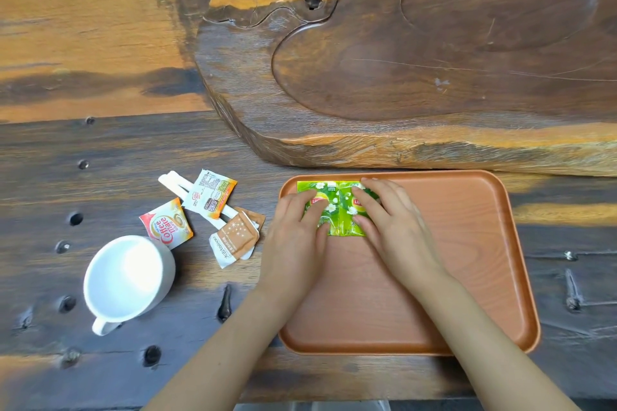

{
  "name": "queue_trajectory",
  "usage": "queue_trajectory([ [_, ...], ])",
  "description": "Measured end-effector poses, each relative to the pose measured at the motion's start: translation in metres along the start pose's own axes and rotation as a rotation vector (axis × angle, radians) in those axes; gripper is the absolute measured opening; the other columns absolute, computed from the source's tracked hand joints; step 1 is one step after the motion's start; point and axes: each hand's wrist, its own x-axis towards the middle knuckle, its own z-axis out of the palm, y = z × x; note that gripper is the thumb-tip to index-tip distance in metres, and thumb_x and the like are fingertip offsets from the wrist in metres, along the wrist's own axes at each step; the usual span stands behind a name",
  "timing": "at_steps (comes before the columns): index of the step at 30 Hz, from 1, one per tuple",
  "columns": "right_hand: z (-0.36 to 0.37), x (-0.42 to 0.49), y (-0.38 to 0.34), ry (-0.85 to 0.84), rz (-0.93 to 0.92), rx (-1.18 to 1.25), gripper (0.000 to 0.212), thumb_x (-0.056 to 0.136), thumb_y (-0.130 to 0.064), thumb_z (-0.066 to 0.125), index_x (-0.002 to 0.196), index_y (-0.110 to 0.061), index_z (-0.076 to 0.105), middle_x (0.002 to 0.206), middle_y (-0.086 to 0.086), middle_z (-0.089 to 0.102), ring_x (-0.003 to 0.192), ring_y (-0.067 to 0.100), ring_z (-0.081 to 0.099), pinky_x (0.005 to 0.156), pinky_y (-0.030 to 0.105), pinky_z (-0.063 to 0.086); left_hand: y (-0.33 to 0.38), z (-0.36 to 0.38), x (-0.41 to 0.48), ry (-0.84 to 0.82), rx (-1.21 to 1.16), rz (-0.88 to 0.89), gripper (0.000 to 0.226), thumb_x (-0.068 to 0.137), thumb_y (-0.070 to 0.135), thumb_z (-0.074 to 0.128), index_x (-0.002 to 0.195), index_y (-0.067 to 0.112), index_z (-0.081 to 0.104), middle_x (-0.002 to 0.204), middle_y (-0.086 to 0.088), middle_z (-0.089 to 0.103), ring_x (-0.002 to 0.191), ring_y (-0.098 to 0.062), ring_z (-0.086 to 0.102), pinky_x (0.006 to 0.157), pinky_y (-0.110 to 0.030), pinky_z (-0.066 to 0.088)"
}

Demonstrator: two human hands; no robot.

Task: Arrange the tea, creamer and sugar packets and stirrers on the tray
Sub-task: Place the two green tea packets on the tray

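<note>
Nearest the camera, two bare forearms reach in over the dark wooden table (110, 150). Furthest left stands a white cup (128, 280), not part of the task. Beside it, on the table and well apart from the tray, lie two creamer packets (168, 223), white stirrers (177, 184) partly covered by one packet, and brown sugar packets (235, 238) overlapping. These appear light, thin and crinkly; they would best be pinched at a free edge or corner, since flat faces give little purchase. The stirrers look slim and stiff, best taken near mid-length. The left hand (298, 233) lies flat, fingers extended, pressing the left of two green tea packets (337, 207); the right hand (394, 223) is likewise flat and open, pressing the right one. Neither hand grips anything. The tea packets sit side by side, touching, in the far-left corner of the orange tray (467, 264). Their glossy wrap looks liable to slide. A carved wooden slab (417, 60) lies beyond.
</note>
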Motion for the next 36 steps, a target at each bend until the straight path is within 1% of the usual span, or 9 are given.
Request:
queue_trajectory([
  [9, -0.003, 0.002, 0.002, -0.019, -0.012, 0.025, 0.040, 0.082, -0.019, 0.068, 0.119, -0.005, 0.061, 0.123, 0.015, 0.061, 0.115, 0.035, 0.056, 0.096, 0.043, 0.047, 0.002, 0.000, -0.001, 0.000, 0.003, -0.021, 0.031, 0.082, 0.011, 0.062, 0.113, 0.005, 0.063, 0.120, -0.013, 0.061, 0.115, -0.031, 0.053, 0.095, -0.039, 0.045],
  [17, -0.002, 0.002, 0.003, -0.007, -0.008, 0.050, 0.039, 0.083, -0.022, 0.067, 0.119, -0.007, 0.061, 0.124, 0.012, 0.061, 0.116, 0.033, 0.054, 0.099, 0.042, 0.043, 0.000, 0.001, -0.001, 0.010, 0.011, -0.006, 0.031, 0.081, 0.011, 0.064, 0.111, 0.004, 0.063, 0.118, -0.013, 0.062, 0.113, -0.031, 0.054, 0.094, -0.037, 0.045],
  [22, -0.003, 0.002, 0.002, 0.013, 0.036, 0.194, 0.036, 0.085, -0.019, 0.065, 0.118, -0.005, 0.061, 0.123, 0.012, 0.061, 0.116, 0.032, 0.052, 0.101, 0.044, 0.043, 0.000, 0.001, -0.002, 0.013, -0.016, -0.022, 0.030, 0.081, 0.010, 0.063, 0.111, 0.004, 0.063, 0.119, -0.015, 0.060, 0.113, -0.033, 0.053, 0.094, -0.040, 0.044],
  [25, -0.010, 0.002, -0.001, 0.080, 0.061, 0.251, 0.032, 0.086, -0.015, 0.064, 0.115, -0.004, 0.063, 0.120, 0.012, 0.062, 0.113, 0.031, 0.054, 0.102, 0.039, 0.041, 0.001, -0.007, -0.001, 0.013, -0.032, -0.027, 0.029, 0.082, 0.011, 0.062, 0.111, 0.006, 0.065, 0.121, -0.014, 0.059, 0.113, -0.032, 0.051, 0.097, -0.040, 0.042],
  [27, -0.016, 0.004, -0.008, 0.126, 0.066, 0.280, 0.027, 0.088, -0.015, 0.059, 0.112, -0.004, 0.064, 0.116, 0.011, 0.064, 0.110, 0.029, 0.056, 0.101, 0.033, 0.039, -0.002, -0.019, 0.000, 0.029, -0.053, -0.028, 0.028, 0.082, 0.011, 0.061, 0.109, 0.009, 0.066, 0.122, -0.012, 0.058, 0.111, -0.031, 0.051, 0.099, -0.035, 0.037],
  [29, -0.021, 0.010, -0.024, 0.142, 0.069, 0.311, 0.023, 0.088, -0.015, 0.055, 0.107, -0.006, 0.065, 0.109, 0.009, 0.066, 0.103, 0.027, 0.058, 0.095, 0.028, 0.039, -0.012, -0.041, 0.005, 0.090, -0.090, -0.055, 0.026, 0.080, 0.008, 0.062, 0.106, 0.009, 0.067, 0.119, -0.014, 0.060, 0.110, -0.032, 0.051, 0.098, -0.025, 0.029],
  [32, -0.020, 0.026, -0.059, 0.066, 0.028, 0.334, 0.016, 0.088, -0.014, 0.056, 0.100, -0.008, 0.066, 0.097, 0.008, 0.067, 0.093, 0.028, 0.058, 0.085, 0.030, 0.041, -0.044, -0.081, 0.019, 0.170, -0.066, -0.118, 0.028, 0.079, 0.007, 0.063, 0.106, 0.008, 0.067, 0.114, -0.015, 0.064, 0.110, -0.034, 0.053, 0.095, -0.023, 0.027],
  [34, -0.013, 0.041, -0.085, -0.017, -0.022, 0.324, 0.015, 0.088, -0.015, 0.058, 0.099, -0.009, 0.065, 0.096, 0.008, 0.067, 0.093, 0.029, 0.056, 0.084, 0.034, 0.042, -0.076, -0.104, 0.030, 0.115, 0.004, -0.209, 0.032, 0.080, 0.013, 0.063, 0.112, 0.013, 0.064, 0.115, -0.013, 0.065, 0.110, -0.034, 0.054, 0.096, -0.030, 0.032],
  [36, -0.003, 0.058, -0.112, -0.113, -0.032, 0.322, 0.019, 0.088, -0.020, 0.057, 0.104, -0.010, 0.064, 0.101, 0.007, 0.065, 0.099, 0.028, 0.054, 0.087, 0.038, 0.044, -0.109, -0.124, 0.040, -0.020, 0.085, -0.350, 0.035, 0.078, 0.022, 0.065, 0.113, 0.017, 0.062, 0.114, -0.013, 0.065, 0.106, -0.033, 0.057, 0.092, -0.037, 0.043],
])
